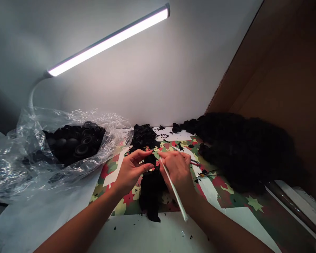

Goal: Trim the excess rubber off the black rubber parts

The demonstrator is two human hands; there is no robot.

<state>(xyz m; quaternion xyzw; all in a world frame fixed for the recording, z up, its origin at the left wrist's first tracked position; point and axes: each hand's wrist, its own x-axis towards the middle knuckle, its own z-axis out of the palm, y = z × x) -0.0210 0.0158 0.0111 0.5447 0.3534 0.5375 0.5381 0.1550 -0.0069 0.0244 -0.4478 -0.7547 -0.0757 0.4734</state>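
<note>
My left hand (131, 170) is curled, thumb and fingers closed around a small black round piece (150, 159), partly hidden by the fingertips. Close beside it, my right hand (177, 168) grips a thin white-handled tool (176, 196) like a pen. Its handle slants down toward me; the working tip by the left fingertips is too small to make out. Below both hands lies a heap of black scraps (151, 191) on a camouflage-patterned sheet (126, 200). A clear plastic bag (110, 131) at the left holds many black round parts (80, 142), some ring-shaped.
Another black pile (144, 135) sits behind my hands. A large dark fluffy mass (247, 151) fills the right side, before a cardboard wall (284, 70). Right of my right hand lies a thin tool with a yellow part (202, 175). A lit bar lamp (109, 42) hangs above.
</note>
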